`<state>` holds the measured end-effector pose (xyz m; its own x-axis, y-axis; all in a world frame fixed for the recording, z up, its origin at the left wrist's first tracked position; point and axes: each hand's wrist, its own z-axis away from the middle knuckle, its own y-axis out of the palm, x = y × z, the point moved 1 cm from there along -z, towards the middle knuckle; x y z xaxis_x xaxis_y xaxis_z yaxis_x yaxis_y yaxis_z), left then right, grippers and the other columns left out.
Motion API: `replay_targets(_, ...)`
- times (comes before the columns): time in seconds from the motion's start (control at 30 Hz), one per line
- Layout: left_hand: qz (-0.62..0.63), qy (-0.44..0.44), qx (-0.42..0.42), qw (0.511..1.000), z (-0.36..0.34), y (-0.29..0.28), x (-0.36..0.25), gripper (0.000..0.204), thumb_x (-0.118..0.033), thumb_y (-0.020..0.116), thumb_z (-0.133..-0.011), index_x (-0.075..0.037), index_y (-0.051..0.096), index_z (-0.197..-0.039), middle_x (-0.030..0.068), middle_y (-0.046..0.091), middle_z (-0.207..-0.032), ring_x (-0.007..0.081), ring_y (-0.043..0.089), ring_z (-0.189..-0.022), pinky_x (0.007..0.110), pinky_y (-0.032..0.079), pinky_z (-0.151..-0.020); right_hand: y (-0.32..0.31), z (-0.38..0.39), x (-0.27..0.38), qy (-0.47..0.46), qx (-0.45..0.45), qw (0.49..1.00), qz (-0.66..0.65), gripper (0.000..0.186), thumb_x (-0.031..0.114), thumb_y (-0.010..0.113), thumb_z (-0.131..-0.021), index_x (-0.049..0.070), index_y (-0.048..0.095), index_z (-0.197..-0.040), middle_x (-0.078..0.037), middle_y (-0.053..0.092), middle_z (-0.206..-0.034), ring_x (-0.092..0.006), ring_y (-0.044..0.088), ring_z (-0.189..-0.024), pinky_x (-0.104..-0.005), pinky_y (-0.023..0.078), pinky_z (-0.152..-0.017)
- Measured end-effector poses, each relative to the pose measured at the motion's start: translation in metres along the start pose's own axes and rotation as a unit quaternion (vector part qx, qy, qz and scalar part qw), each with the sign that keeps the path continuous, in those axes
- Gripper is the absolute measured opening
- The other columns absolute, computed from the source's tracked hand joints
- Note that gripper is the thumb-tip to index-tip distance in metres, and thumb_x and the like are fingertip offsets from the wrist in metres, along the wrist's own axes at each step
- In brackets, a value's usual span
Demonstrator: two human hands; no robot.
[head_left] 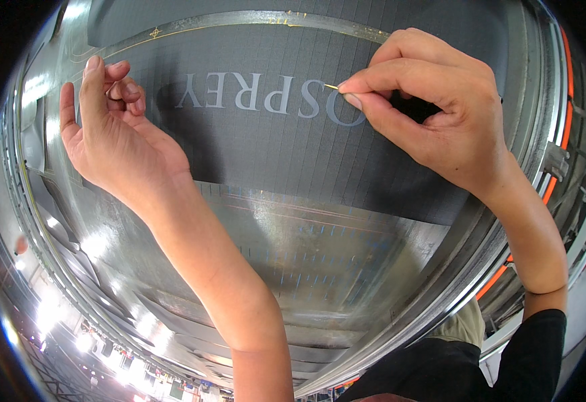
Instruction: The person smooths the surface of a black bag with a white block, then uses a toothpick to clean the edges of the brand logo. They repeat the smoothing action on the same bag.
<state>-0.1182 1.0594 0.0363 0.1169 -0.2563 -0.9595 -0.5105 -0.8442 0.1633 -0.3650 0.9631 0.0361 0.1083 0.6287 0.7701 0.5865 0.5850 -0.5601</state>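
Note:
A dark grey ribbed fabric panel point(266, 151) with pale printed letters, upside down to me, lies on a shiny metal table. Over the letter at the right end, my right hand point(434, 100) pinches a thin yellow sliver point(332, 87) between thumb and index finger. Only its pointed tip sticks out, so I cannot tell its exact kind. My left hand point(122, 141) is raised at the panel's left side, palm partly turned up. Its thumb and index finger stretch out, the other fingers curl loosely, and nothing is in it.
A shiny grey strip point(219, 22) with yellow marks curves across the panel's far part. Blue and red lines mark the metal tabletop point(259, 221) nearer to me. Along the right side run a metal rail point(467, 251) and an orange line point(568, 100), with a metal bracket point(556, 161) beside them.

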Motion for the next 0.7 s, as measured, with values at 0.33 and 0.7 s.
replay_targets(0.33,0.002,0.001,0.002,1.000,-0.0007,-0.0014,0.0006,0.059,-0.003,0.072,-0.089,0.009,0.035,-0.133,0.0168,0.069,-0.079,0.0103,0.057,-0.060,0.019,0.040,-0.053,0.0008,0.0003,-0.0001,0.001,-0.007,1.000,0.002,0.016,-0.006,0.076,-0.079,0.002,0.076,-0.093,-0.005,0.064,-0.081,-0.0104,0.059,-0.066,-0.0217,0.045,-0.055)
replay_targets(0.7,0.005,-0.008,0.004,1.000,-0.0014,-0.0021,0.0002,0.058,-0.004,0.072,-0.090,0.007,0.035,-0.133,0.0165,0.069,-0.079,0.0099,0.056,-0.059,0.018,0.040,-0.053,0.0020,0.0040,-0.0038,-0.016,-0.013,1.000,0.015,0.017,-0.006,0.076,-0.077,0.003,0.076,-0.091,-0.005,0.064,-0.080,-0.0116,0.059,-0.067,-0.0223,0.045,-0.055)
